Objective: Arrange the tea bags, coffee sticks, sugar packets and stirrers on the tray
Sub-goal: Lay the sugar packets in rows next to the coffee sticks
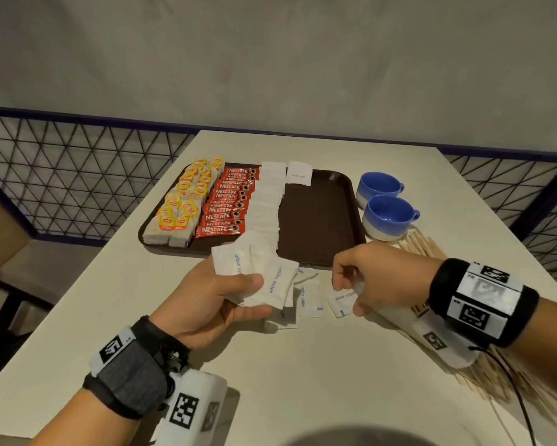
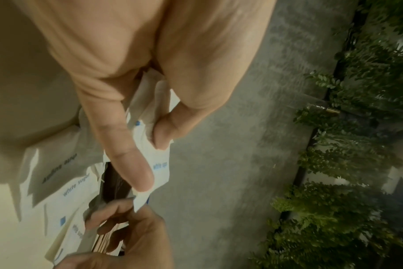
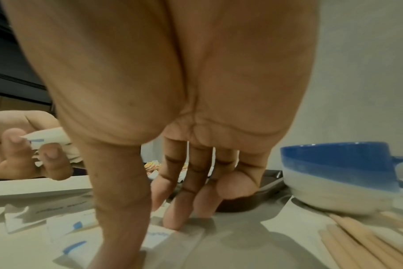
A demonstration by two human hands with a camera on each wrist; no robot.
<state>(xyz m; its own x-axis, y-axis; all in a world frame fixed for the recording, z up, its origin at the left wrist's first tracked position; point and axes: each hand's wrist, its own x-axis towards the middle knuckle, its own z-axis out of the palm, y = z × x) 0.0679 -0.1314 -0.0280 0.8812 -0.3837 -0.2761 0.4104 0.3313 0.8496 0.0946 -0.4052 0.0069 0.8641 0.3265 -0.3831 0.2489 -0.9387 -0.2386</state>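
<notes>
L hand [image 1: 219,300] gripped fan of sugar packets [image 1: 270,281], frame centre; R hand [image 1: 373,278] pinched single packet [image 1: 341,300] on surface [image 1: 302,365], below tray [image 1: 319,214].

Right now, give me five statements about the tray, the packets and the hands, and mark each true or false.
1. The left hand holds several sugar packets. True.
2. The stirrers are on the tray. False: they lie on the table, right of the tray.
3. The coffee sticks lie between the tea bags and a column of sugar packets. True.
4. Both cups stand on the tray. False: they stand on the table beside it.
5. The right hand is at a sugar packet lying on the table. True.
</notes>
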